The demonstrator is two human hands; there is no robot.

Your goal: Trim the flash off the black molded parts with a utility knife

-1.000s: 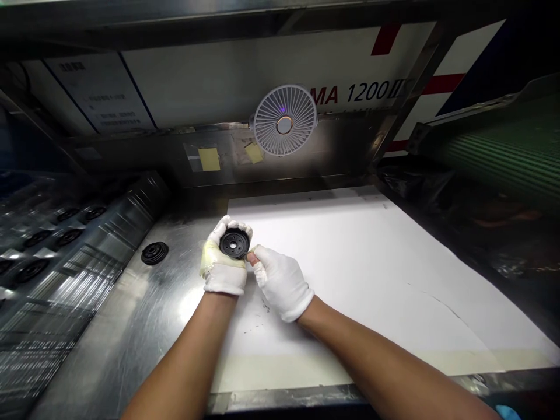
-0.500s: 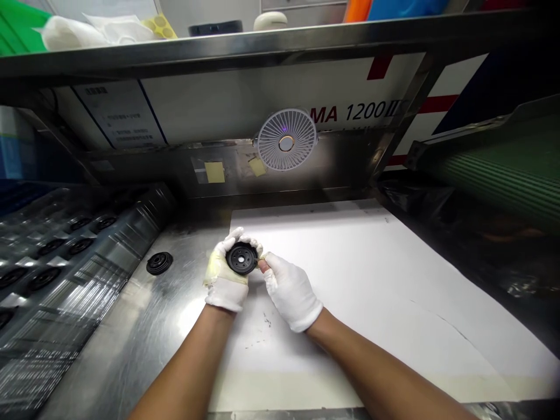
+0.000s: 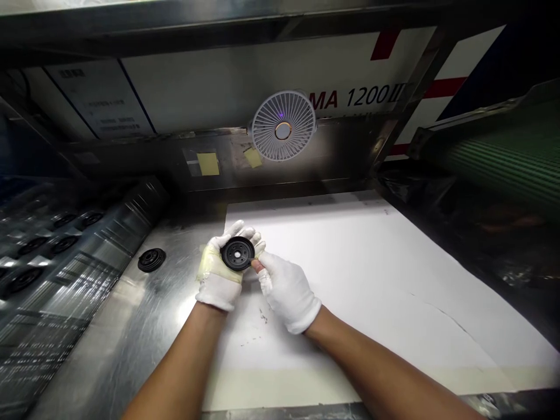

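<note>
A black round plastic part point(image 3: 237, 254), like a small grooved wheel with a ring of small holes round its centre hole, rests in my left hand point(image 3: 216, 274). That hand wears a white glove with yellowish tape over its palm, and its fingers curl behind the part. My white-gloved right hand point(image 3: 286, 291) is closed at the part's right rim, its thumb tip bare. Whatever the right fingers pinch, if anything, is hidden. A second black round part point(image 3: 151, 260) lies on the metal table to the left.
Stacked clear plastic trays point(image 3: 100, 245) with several black round parts stand at the left. White paper point(image 3: 371, 280) covers much of the metal table point(image 3: 153, 315). A small fan point(image 3: 283, 129) sits at the back under a metal shelf point(image 3: 196, 14). Green ribbed material point(image 3: 503, 151) is at the right.
The view has tilted down, so the things on the shelf have left the picture. The part in my left hand has turned to face me a little more; the right hand stays at its rim.
</note>
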